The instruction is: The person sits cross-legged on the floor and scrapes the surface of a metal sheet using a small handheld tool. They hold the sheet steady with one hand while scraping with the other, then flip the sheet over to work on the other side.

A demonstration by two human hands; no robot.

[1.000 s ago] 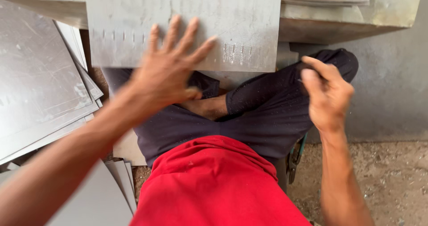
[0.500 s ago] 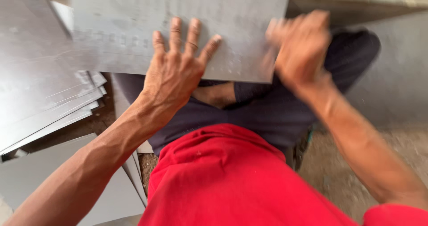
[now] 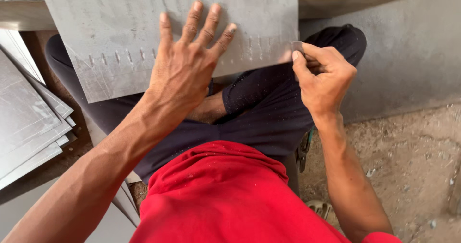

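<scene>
A grey metal sheet (image 3: 120, 22) with a row of short punched slits lies across my lap and a ledge. My left hand (image 3: 185, 65) presses flat on it, fingers spread, near its front edge. At the sheet's right front corner my right hand (image 3: 324, 77) pinches the edge, or a small metal piece (image 3: 297, 46) there, between thumb and fingers; which one I cannot tell. I sit cross-legged in dark trousers (image 3: 269, 113) and a red shirt (image 3: 225, 195).
A stack of similar grey sheets (image 3: 29, 123) lies at the left, and more sheets (image 3: 110, 214) sit at the lower left. A grey concrete wall (image 3: 408, 46) rises at the right above a dirt floor (image 3: 413, 166). A tool handle (image 3: 304, 152) shows beside my hip.
My right hand has come up from my knee to the sheet's right front corner and closed on it. The left hand stays flat on the sheet.
</scene>
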